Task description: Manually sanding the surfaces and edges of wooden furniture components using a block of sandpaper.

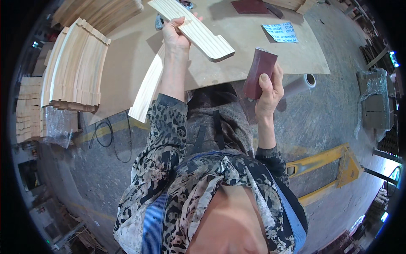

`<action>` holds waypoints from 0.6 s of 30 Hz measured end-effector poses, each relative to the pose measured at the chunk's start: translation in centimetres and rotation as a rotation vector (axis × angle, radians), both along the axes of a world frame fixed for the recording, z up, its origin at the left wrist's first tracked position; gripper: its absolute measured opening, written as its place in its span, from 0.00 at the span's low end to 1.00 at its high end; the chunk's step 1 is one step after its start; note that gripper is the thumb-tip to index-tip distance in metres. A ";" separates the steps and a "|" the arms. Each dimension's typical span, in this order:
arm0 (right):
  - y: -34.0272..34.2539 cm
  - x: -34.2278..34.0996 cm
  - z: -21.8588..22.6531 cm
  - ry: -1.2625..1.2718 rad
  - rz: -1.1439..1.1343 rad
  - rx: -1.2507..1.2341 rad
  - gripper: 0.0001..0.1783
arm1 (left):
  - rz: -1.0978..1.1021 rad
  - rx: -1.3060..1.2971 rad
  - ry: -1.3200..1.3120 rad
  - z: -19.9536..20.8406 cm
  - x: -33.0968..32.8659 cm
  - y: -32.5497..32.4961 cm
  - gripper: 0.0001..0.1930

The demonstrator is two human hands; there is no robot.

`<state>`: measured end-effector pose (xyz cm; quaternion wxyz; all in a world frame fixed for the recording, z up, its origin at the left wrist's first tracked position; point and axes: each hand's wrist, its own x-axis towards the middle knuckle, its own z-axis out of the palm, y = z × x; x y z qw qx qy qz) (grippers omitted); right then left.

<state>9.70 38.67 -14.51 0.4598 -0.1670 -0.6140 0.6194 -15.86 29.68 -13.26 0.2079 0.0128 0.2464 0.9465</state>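
My left hand (176, 34) is closed round a pale wooden slat (207, 40), a flat striped-grain piece with a notch and a rounded end. The slat is held above the table, tilted down to the right. In my right hand (270, 86) is a folded sheet of dark red sandpaper (261, 70), pinched with the thumb on its face. Sandpaper and slat are apart. Under my left forearm a second wooden slat (148, 86) lies over the table's near edge. Its far end is partly hidden by the arm.
The brown table (292, 61) carries a stack of wooden slats (80, 63) at left, a blue-white sandpaper piece (281, 32) and dark red sheets (249, 7) farther back. A roll of plastic film (301, 84) stands beyond its right edge. A yellow pallet jack (347, 165) and a black cable (112, 135) are on the floor.
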 end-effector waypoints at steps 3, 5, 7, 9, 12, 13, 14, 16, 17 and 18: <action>-0.8 0.1 0.5 -0.083 -0.051 0.293 0.28 | -0.065 0.017 0.150 -0.6 0.1 -0.2 0.27; -1.5 0.2 2.1 -0.128 -0.062 0.500 0.28 | -0.074 -0.020 0.232 -0.5 0.7 0.2 0.27; -1.9 -0.3 3.0 -0.118 -0.099 0.646 0.28 | -0.010 -0.130 0.285 0.2 1.8 1.3 0.26; -2.0 -1.2 3.6 -0.080 -0.137 0.710 0.27 | -0.026 -0.136 0.282 1.0 2.7 2.5 0.24; -2.6 -1.7 3.5 -0.277 -0.164 0.896 0.24 | 0.117 -0.438 0.251 1.3 3.5 2.6 0.27; -2.5 -1.5 2.5 -0.271 -0.156 0.896 0.24 | 0.126 -0.440 0.251 0.1 1.9 1.1 0.27; -1.8 -0.9 1.1 -0.341 -0.192 0.793 0.24 | 0.156 -0.397 0.279 -0.8 0.1 0.8 0.28; 0.7 1.1 -2.8 -0.521 -0.222 0.628 0.23 | 0.137 -0.416 0.183 1.3 0.7 0.9 0.26; 1.3 2.0 -4.5 -0.612 -0.191 0.573 0.22 | 0.150 -0.416 0.188 1.1 -0.6 -0.5 0.26; 2.2 2.6 -6.0 -0.600 -0.167 0.353 0.22 | 0.030 -0.276 0.040 0.0 -3.1 -1.9 0.24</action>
